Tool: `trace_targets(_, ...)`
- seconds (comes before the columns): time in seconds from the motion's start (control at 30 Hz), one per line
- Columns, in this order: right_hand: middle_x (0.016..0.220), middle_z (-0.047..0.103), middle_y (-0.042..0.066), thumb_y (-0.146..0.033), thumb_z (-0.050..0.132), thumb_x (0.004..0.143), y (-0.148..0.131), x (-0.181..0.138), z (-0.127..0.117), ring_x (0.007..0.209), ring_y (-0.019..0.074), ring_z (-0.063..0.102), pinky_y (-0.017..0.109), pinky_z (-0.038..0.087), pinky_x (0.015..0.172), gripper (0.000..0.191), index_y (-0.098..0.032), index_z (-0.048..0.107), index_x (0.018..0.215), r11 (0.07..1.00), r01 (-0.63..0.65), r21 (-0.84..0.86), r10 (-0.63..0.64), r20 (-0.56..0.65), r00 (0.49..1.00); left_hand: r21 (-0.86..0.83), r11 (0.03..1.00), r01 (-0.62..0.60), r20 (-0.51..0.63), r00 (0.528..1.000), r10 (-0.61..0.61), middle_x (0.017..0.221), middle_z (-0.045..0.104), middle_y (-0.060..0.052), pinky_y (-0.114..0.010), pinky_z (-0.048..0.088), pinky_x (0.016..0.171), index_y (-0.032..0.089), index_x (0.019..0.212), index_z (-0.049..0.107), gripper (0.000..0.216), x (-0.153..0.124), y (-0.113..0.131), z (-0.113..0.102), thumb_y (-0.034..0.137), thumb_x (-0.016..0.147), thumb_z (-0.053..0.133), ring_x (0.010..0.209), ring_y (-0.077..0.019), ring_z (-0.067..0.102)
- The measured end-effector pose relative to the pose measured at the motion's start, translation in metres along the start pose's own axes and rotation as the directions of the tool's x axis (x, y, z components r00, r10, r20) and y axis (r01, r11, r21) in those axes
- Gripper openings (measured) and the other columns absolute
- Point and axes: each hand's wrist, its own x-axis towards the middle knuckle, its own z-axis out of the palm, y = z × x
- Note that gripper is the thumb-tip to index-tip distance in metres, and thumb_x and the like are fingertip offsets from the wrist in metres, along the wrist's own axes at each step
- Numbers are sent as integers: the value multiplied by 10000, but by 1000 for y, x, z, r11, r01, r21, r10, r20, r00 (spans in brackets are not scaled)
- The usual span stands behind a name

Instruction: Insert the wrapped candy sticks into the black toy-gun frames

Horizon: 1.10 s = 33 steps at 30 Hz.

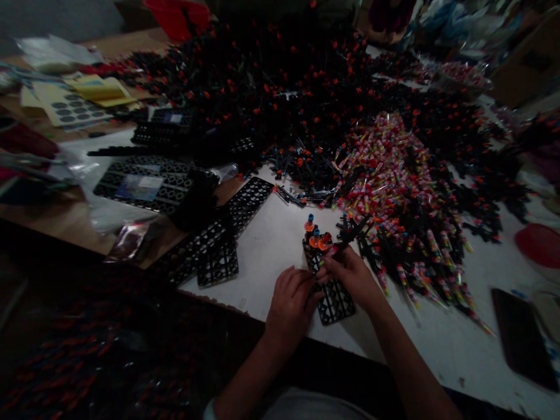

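I see the white table (pixel 271 245): a heap of striped sweets (pixel 394 186); behind it a black-and-orange parts pile (pixel 271 76), left of it loose grid trays (pixel 219 262), in front of it a small grid tray (pixel 338 304).

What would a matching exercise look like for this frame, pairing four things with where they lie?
Things:
1 black grid tray
2 red bowl
3 yellow sheets
4 dark phone

Places:
A far left, beside the dotted sticker sheet
B at the left hand and right hand
C right edge, partly cut off
D near right, flat on the white tabletop

Pairs: 1-B; 2-C; 3-A; 4-D
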Motion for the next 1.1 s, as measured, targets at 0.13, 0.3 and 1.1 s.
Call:
trace_targets(0.13, 526, 589, -29, -426, 597, 782, 5, 1, 10, 453, 129, 573, 250, 504, 487, 252, -180, 562, 821, 953, -8, -301, -18, -84, 996, 3, 1000, -1, 8, 1000, 1, 1007, 663, -68, -453, 496, 930, 172, 1027, 580, 240, 1, 0, 0, 243, 804, 632, 998, -209, 577)
trace_targets(0.3, 950, 667, 97, -284, 497, 843, 17, 1, 31, 931, 218, 625, 336, 496, 820, 195, -175, 609, 959, 625, 155, -765, -390, -134, 911, -1, 1000, -9, 7, 1000, 9, 1005, 656, -75, -466, 500, 933, 170, 998, 577, 177, 0, 0, 0, 184, 822, 587, 1004, -223, 573)
trace_targets(1.1, 676, 618, -30, -428, 620, 738, -6, -11, -13, 542, 123, 574, 242, 461, 533, 330, -201, 530, 960, 943, 32, -332, -111, -221, 969, -68, 991, -115, 98, 988, 121, 1036, 678, -92, -429, 528, 914, 160, 1067, 598, 307, -6, 2, -7, 254, 781, 658, 1045, -232, 575)
